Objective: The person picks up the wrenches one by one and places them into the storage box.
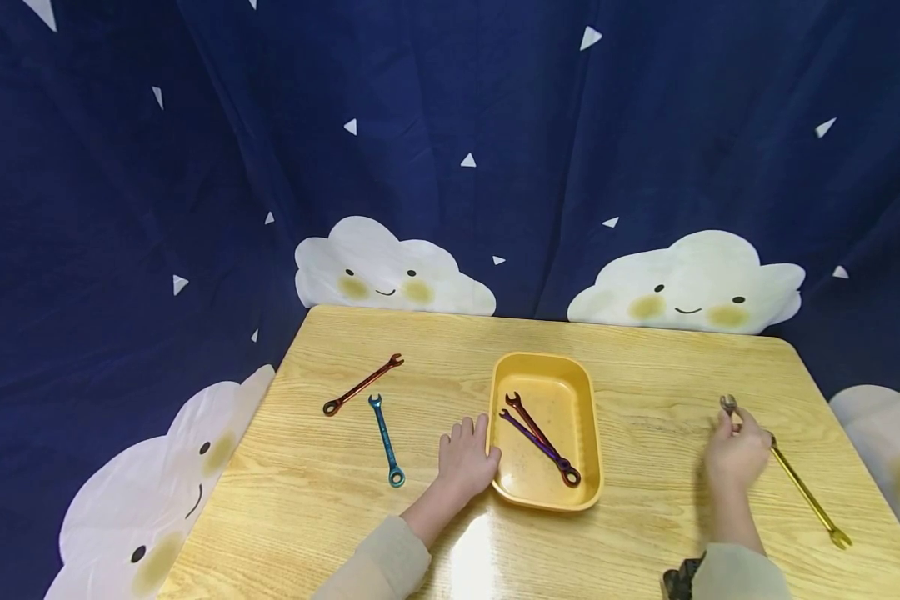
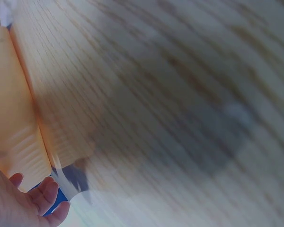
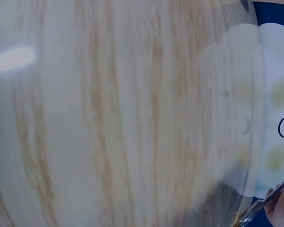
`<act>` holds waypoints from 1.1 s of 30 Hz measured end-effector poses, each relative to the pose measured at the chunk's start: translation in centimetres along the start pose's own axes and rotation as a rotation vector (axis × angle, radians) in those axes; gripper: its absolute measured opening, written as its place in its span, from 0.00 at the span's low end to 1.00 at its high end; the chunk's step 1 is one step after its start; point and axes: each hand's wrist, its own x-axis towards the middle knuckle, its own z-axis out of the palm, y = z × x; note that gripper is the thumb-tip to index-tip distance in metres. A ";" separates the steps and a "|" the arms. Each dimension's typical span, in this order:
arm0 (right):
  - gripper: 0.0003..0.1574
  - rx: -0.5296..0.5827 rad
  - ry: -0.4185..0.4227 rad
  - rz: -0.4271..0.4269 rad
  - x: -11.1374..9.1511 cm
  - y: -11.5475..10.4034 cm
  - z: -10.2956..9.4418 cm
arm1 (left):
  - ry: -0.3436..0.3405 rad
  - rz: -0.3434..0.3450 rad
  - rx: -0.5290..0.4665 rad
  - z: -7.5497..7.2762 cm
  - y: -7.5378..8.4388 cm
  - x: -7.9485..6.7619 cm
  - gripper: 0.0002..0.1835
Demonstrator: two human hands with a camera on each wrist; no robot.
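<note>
the left hand point(image 1: 467, 457), fingers loose, is touching a yellow tray point(image 1: 587, 408) holding two wrenches point(image 1: 543, 439), while over the counter point(image 1: 645, 383) at right, the right hand point(image 1: 737, 454) is pinching a silver wrench point(image 1: 728, 404), seemingly picking up, the next move likely calling for steady grip.

**Inscriptions and marks: none legible**

Text, labels, brands, numbers, signs: nothing readable from where I stand.

Surfaces, itemised:
- Blue wrench point(image 1: 386, 437): shaft, any marking too small to read.
- Red wrench point(image 1: 362, 387), on the table's left side: likewise.
- Dark red wrench point(image 1: 528, 419) and purple wrench point(image 1: 522, 428), in the tray: likewise.
- Gold wrench point(image 1: 804, 492): likewise.
- Silver wrench point(image 1: 728, 404), in the right hand point(image 1: 740, 457): mostly covered, unreadable.
- Yellow tray point(image 1: 521, 475): visible faces, nothing legible.
- Backdrop point(image 1: 412, 175): printed clouds and white triangles, pictorial only.
</note>
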 end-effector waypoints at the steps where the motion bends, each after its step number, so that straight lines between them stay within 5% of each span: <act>1: 0.24 0.003 0.003 -0.011 -0.1 -0.1 0.0 | -0.001 0.000 0.000 0.0 0.0 0.0 0.25; 33: 0.21 0.098 0.037 -0.167 -1.5 -5.7 1.2 | 0.035 -0.003 0.047 -0.1 0.0 0.0 0.25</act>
